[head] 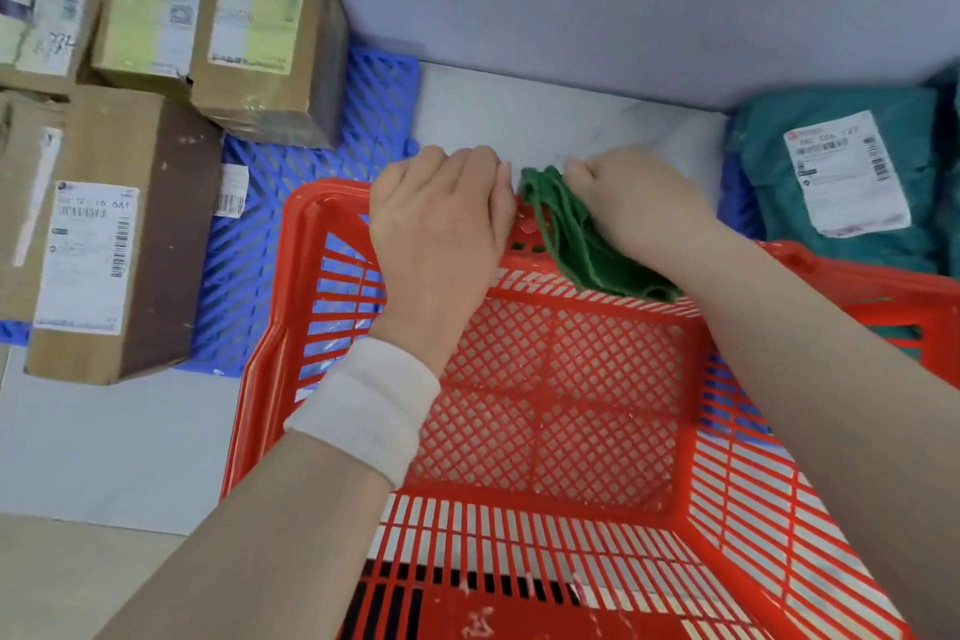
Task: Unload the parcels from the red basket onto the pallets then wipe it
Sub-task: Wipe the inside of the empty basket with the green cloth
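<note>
All unloading looks done: boxes (119, 234) sit on the left pallet (270, 224), a teal bag (841, 172) on the right one, and the basket (571, 405) holds nothing. Wiping remains: left hand (436, 229) grips its far rim, right hand (639, 203) clutches a cloth (587, 244) against that rim.

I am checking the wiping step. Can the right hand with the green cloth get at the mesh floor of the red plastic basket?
Probably yes. The red plastic basket is empty, so its mesh floor lies open below the right hand, which holds the green cloth on the far rim.
</note>
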Motion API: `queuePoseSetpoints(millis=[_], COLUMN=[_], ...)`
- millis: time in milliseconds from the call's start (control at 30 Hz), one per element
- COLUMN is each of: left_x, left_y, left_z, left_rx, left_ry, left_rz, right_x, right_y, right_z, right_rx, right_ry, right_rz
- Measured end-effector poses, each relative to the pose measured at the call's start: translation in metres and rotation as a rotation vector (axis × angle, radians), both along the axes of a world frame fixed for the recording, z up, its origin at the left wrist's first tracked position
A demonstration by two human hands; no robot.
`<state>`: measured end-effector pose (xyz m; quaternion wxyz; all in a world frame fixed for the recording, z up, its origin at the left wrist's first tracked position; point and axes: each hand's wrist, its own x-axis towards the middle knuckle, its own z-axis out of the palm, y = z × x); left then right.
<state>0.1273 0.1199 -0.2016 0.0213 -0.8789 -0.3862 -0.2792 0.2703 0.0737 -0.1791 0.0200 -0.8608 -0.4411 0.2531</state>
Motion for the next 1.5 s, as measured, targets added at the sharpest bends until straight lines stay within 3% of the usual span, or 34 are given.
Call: queuePoseSetpoints(millis=[100,333,433,500,600,667,733,800,900,1067,1133,1200,1333,1500], left_x=[-0.001,0.000,0.000,0.000,0.001,0.001,0.001,0.002,0.001,-0.001,-0.001,-0.001,-0.001,-0.001], left_y=[0.002,0.003,0.003,0.003,0.002,0.002,0.002,0.004,0.004,0.003,0.003,0.002,0.002,0.001], left_z=[-0.001,-0.001,-0.002,-0.002,-0.002,-0.002,-0.002,-0.003,-0.005,-0.006,-0.006,-0.007,-0.007,-0.007], left_rx=[0.040,0.041,0.046,0.048,0.050,0.048,0.047,0.054,0.062,0.058,0.049,0.044,0.041,0.030], left_ry=[0.007,-0.009,-0.011,-0.015,-0.027,-0.029,-0.032,-0.035,-0.040,-0.029,-0.028,-0.029,-0.029,-0.025], left_rz=[-0.007,-0.003,0.001,0.002,0.013,0.020,0.013,0.007,0.006,0.000,-0.009,-0.002,0.008,0.016], right_x=[0.003,0.020,0.029,0.026,0.013,0.006,0.008,0.014,0.012,0.010,0.013,0.021,0.021,0.009], right_y=[0.003,-0.034,-0.066,-0.083,-0.106,-0.105,-0.094,-0.087,-0.082,-0.069,-0.055,-0.045,-0.058,-0.102], right_z=[0.000,0.056,0.073,0.066,0.022,0.000,-0.012,-0.013,0.000,0.027,0.038,0.033,0.006,0.008], right_rx=[0.106,0.740,0.791,0.580,0.228,0.250,0.437,0.656,0.935,1.111,1.162,1.093,0.762,0.493], right_ry=[0.043,0.288,0.221,0.078,-0.445,-0.652,-0.749,-0.676,-0.335,-0.049,-0.048,-0.176,-0.475,-0.487], right_rz=[-0.054,-0.413,-0.305,0.008,0.430,0.388,0.345,0.284,-0.023,-0.244,-0.230,-0.127,0.134,0.284])
